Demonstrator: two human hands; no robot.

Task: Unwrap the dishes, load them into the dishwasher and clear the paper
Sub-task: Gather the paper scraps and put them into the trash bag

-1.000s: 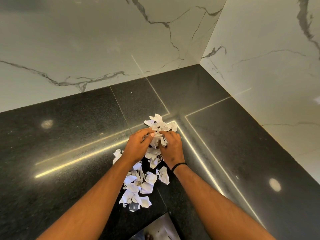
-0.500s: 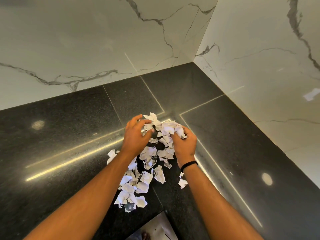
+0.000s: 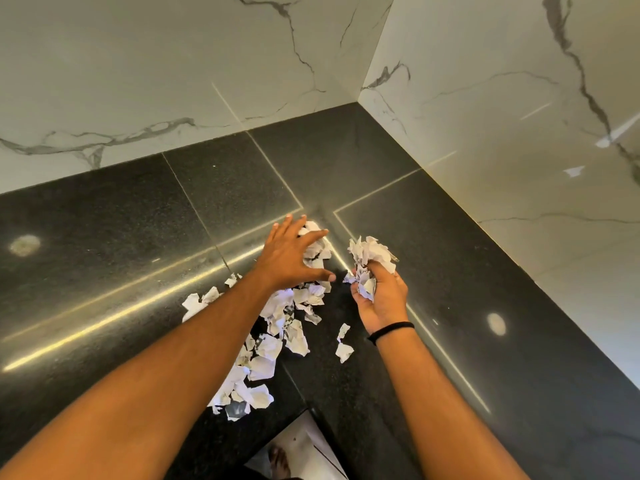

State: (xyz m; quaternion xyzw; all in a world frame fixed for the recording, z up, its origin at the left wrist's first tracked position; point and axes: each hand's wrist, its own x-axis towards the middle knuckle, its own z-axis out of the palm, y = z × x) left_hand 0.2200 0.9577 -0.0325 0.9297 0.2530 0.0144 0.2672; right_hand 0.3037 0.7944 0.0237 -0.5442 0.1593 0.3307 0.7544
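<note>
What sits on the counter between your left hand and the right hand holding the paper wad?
In the head view, only bare black countertop lies between the left hand and the right hand gripping the paper wad.

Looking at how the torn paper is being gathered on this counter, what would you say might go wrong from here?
1. The right hand grips an overfull bunch of scraps; pieces stick out loosely and may drop.
2. The left hand, fingers spread over the pile, could scatter scraps rather than collect them.
3. Scraps near the counter edge may slide off the black countertop, and two stray bits beside the right wrist are easily missed.
</note>
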